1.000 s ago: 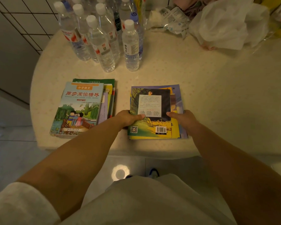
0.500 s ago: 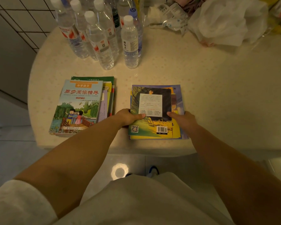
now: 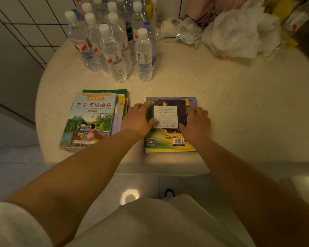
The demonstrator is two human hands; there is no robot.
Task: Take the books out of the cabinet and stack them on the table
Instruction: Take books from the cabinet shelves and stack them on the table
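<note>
Books lie in two stacks on the round pale table (image 3: 239, 104), both near its front edge. The right stack (image 3: 168, 139) lies flat, long axis running from the front edge toward the back of the table. Its top book is back cover up: a white text panel on a dark field, a QR code at the near left corner, a barcode at the near right corner. The panel text is too small to read. A purple-edged book shows beneath, along the far and right sides.

The left hand (image 3: 137, 120) rests on the left edge of this stack, thumb laid on the cover, fingers extended along the side. The right hand (image 3: 196, 122) rests on the right edge, fingers lying loosely over it. Neither hand is closed around the stack.

The left stack (image 3: 91, 120) sits just beside it, apart, tilted slightly clockwise, front cover up. Its title reads 同步阅读指导 under an orange tab reading 小学语文.

Water bottles (image 3: 114, 50) stand upright in a cluster at the back left; the nearest label reads 凉白水. A white plastic bag (image 3: 239, 32) lies at the back right.
</note>
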